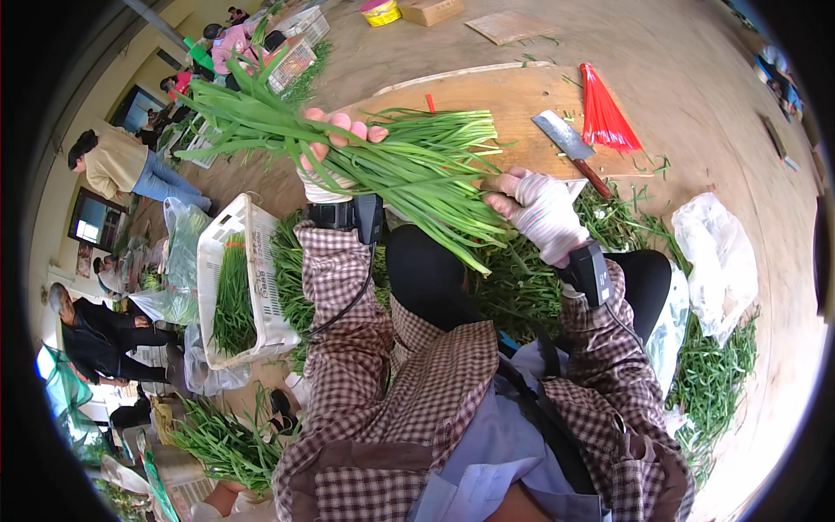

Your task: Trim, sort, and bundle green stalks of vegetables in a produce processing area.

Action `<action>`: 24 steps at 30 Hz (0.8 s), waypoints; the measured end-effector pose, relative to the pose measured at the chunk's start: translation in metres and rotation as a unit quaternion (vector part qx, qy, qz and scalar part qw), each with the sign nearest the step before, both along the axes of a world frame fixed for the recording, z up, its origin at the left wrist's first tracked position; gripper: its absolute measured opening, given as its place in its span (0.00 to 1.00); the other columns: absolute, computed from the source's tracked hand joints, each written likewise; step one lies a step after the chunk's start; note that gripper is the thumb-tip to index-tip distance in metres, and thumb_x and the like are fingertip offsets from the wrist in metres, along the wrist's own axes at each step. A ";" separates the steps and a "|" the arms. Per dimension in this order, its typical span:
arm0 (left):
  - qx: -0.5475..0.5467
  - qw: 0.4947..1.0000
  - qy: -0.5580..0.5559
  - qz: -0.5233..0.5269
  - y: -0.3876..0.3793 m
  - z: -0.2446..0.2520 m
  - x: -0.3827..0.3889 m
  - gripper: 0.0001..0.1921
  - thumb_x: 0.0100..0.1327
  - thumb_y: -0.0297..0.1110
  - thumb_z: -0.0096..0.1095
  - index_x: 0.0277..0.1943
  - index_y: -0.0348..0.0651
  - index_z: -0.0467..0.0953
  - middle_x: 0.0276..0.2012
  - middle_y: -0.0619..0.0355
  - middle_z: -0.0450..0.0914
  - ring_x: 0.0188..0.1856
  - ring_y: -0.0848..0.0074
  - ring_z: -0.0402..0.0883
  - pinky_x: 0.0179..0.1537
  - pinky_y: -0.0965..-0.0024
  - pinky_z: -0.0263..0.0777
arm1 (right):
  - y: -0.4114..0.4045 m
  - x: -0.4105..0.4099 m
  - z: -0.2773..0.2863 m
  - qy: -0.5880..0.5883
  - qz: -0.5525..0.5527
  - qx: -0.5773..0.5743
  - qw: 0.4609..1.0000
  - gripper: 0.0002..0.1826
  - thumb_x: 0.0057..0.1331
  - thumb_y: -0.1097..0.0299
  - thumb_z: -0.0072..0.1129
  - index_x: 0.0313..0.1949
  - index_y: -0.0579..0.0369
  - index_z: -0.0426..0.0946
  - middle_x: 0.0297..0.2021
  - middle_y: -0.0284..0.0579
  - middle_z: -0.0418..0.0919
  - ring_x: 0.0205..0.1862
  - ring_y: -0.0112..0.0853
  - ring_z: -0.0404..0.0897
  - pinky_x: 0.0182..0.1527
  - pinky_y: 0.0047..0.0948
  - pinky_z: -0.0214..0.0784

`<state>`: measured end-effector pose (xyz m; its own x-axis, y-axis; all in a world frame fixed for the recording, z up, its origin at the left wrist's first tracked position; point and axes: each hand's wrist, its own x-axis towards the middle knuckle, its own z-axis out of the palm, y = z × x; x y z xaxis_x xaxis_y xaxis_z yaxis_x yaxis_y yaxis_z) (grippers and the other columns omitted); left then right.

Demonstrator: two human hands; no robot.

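Observation:
My left hand [336, 147], in a striped glove with bare fingertips, grips a bunch of long flat green leaves, apparently garlic chives [404, 173]. The leafy tips fan out to the upper left, and the pale stems point to the lower right. My right hand [538, 209], gloved the same way, has its fingertips at the stem ends; whether it pinches any stalk is unclear. Behind the held bunch, more chives [466, 124] lie on a wooden board [522, 91]. A cleaver [566, 136] with a wooden handle and a bundle of red plastic ties [603, 111] rest toward the board's right end.
At left stands a white plastic crate [261, 280] holding a tied chive bundle [233, 300]. Loose greens [522, 280] cover the ground below the board. A white plastic bag [714, 267] lies at right. Other people [124, 163] are at left, and a cardboard box [430, 11] sits farther back.

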<state>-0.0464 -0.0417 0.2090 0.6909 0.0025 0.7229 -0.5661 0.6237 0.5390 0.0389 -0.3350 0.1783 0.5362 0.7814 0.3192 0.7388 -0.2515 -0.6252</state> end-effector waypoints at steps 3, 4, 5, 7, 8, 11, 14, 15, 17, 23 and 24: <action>-0.029 0.997 0.023 0.063 0.004 -0.009 -0.009 0.13 0.68 0.34 0.57 0.55 0.51 0.71 0.43 0.58 0.79 0.49 0.65 0.78 0.60 0.45 0.61 | -0.017 0.006 -0.005 -0.055 -0.076 -0.010 0.996 0.07 0.62 0.65 0.61 0.40 0.45 0.80 0.33 0.41 0.79 0.34 0.40 0.80 0.37 0.37 0.71; -0.023 0.999 0.013 0.044 0.008 -0.011 -0.008 0.14 0.67 0.34 0.58 0.55 0.50 0.71 0.46 0.55 0.80 0.50 0.63 0.79 0.60 0.45 0.63 | -0.032 0.007 -0.011 -0.048 -0.059 0.087 0.993 0.08 0.60 0.69 0.63 0.40 0.46 0.80 0.31 0.40 0.79 0.32 0.38 0.79 0.35 0.35 0.70; -0.041 0.997 0.031 0.063 0.012 -0.014 -0.012 0.15 0.66 0.35 0.60 0.55 0.49 0.71 0.46 0.55 0.80 0.50 0.63 0.79 0.59 0.45 0.63 | -0.048 0.008 -0.016 -0.009 -0.056 0.151 0.987 0.09 0.58 0.73 0.64 0.39 0.48 0.81 0.29 0.40 0.78 0.30 0.37 0.78 0.34 0.32 0.69; -0.078 0.992 0.053 0.086 0.018 -0.020 -0.015 0.16 0.65 0.35 0.62 0.54 0.49 0.71 0.46 0.54 0.80 0.49 0.62 0.79 0.59 0.45 0.65 | -0.076 0.009 -0.027 -0.001 -0.099 0.178 0.979 0.11 0.55 0.80 0.65 0.38 0.52 0.81 0.27 0.40 0.78 0.29 0.34 0.77 0.33 0.29 0.68; -0.088 0.991 0.064 0.083 0.021 -0.021 -0.014 0.18 0.62 0.36 0.66 0.54 0.49 0.71 0.44 0.54 0.81 0.48 0.61 0.80 0.59 0.45 0.65 | -0.094 0.008 -0.031 -0.026 -0.143 0.158 0.977 0.10 0.55 0.79 0.65 0.38 0.54 0.82 0.28 0.40 0.79 0.29 0.32 0.77 0.34 0.27 0.68; -0.065 0.985 0.088 0.135 0.026 -0.023 -0.016 0.20 0.60 0.36 0.68 0.54 0.49 0.71 0.43 0.54 0.81 0.48 0.62 0.79 0.60 0.45 0.64 | -0.120 0.008 -0.044 0.119 -0.166 0.267 0.942 0.13 0.57 0.80 0.63 0.42 0.53 0.83 0.31 0.40 0.81 0.31 0.29 0.78 0.37 0.25 0.70; -0.049 0.994 0.041 0.084 0.029 -0.023 -0.009 0.22 0.65 0.42 0.61 0.59 0.49 0.68 0.52 0.52 0.77 0.52 0.60 0.78 0.62 0.46 0.63 | -0.125 0.007 -0.060 -0.009 -0.124 -0.179 0.976 0.29 0.56 0.68 0.68 0.58 0.52 0.71 0.48 0.50 0.79 0.37 0.36 0.82 0.42 0.31 0.73; -0.048 0.997 0.003 0.058 0.029 -0.025 -0.006 0.21 0.65 0.42 0.61 0.59 0.49 0.68 0.52 0.53 0.77 0.52 0.60 0.78 0.61 0.47 0.64 | -0.119 0.001 -0.069 -0.054 -0.133 -0.302 0.943 0.38 0.54 0.63 0.71 0.64 0.51 0.65 0.53 0.52 0.76 0.38 0.38 0.82 0.43 0.33 0.73; -0.067 0.997 -0.026 0.032 0.028 -0.032 0.004 0.18 0.67 0.40 0.56 0.58 0.48 0.69 0.49 0.51 0.78 0.50 0.61 0.79 0.60 0.49 0.66 | -0.092 -0.005 -0.089 0.151 -0.129 -0.129 0.971 0.53 0.51 0.56 0.74 0.71 0.52 0.50 0.61 0.54 0.69 0.37 0.36 0.81 0.42 0.32 0.73; -0.118 0.957 0.160 0.212 0.011 -0.027 -0.005 0.19 0.63 0.34 0.59 0.53 0.35 0.67 0.38 0.43 0.80 0.39 0.51 0.80 0.49 0.46 0.76 | 0.000 -0.025 -0.129 0.551 0.112 0.241 0.791 0.48 0.58 0.53 0.68 0.70 0.53 0.50 0.58 0.48 0.70 0.32 0.28 0.76 0.33 0.25 0.71; -0.137 0.966 0.135 0.172 0.009 -0.021 0.002 0.23 0.61 0.35 0.62 0.56 0.36 0.66 0.36 0.45 0.79 0.40 0.51 0.81 0.49 0.46 0.76 | 0.005 -0.026 -0.135 0.476 0.065 0.260 0.838 0.31 0.60 0.52 0.67 0.56 0.51 0.65 0.39 0.39 0.76 0.25 0.24 0.73 0.25 0.21 0.65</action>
